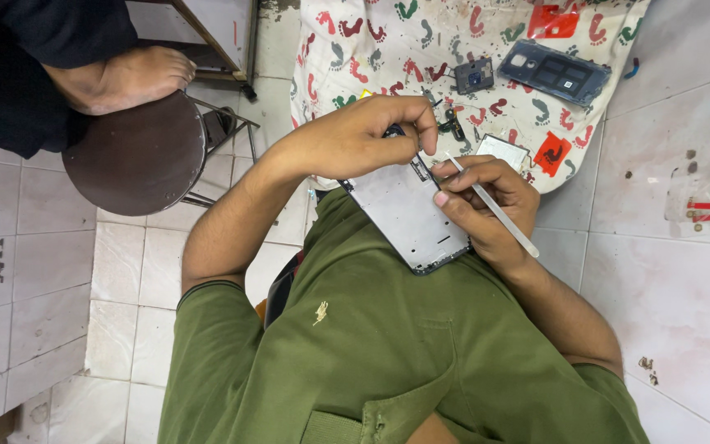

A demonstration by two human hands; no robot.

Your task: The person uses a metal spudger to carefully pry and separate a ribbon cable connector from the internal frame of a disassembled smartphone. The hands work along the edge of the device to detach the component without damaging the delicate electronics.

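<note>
Landmark: the opened phone frame, a grey slab with its inside showing, held over the green-shirted lap; far to its left another person's bare foot rests on a round brown stool standing on the tiled floor; just left of and above the frame, the left hand curls over its top edge, fingertips pinched on a small part there; at the frame's right edge the right hand grips the side while pinching a thin white stick tool; above the frame lies a footprint-patterned cloth, carrying a small camera module and, further right, a dark back cover.
</note>
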